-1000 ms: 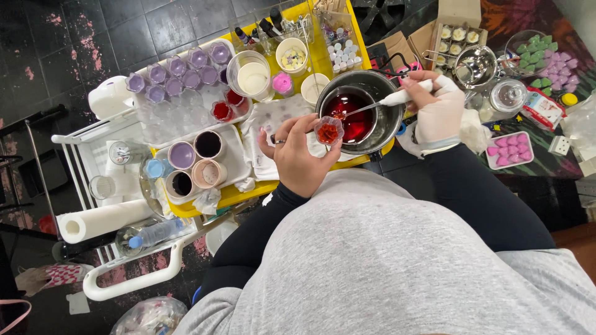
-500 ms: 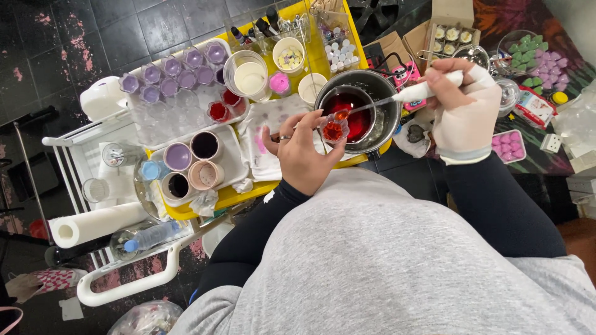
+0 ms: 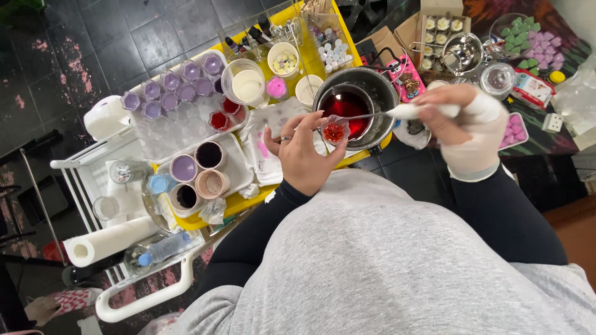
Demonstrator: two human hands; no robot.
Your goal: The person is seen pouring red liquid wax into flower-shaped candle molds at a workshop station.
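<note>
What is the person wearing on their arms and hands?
Both arms have long, snug black sleeves reaching the wrists. The left hand is bare, with a thin ring on one finger. The right hand is wrapped in white, like a bandage or a thin glove, covering the wrist and much of the hand. The top over the body is grey.

A cup (image 3: 334, 131) is sitting in the left hand (image 3: 304, 155) beside the pot (image 3: 354, 105); the right hand (image 3: 462, 124) is holding a spoon (image 3: 397, 112) over the pot; jars (image 3: 195, 170) are lying left.
</note>
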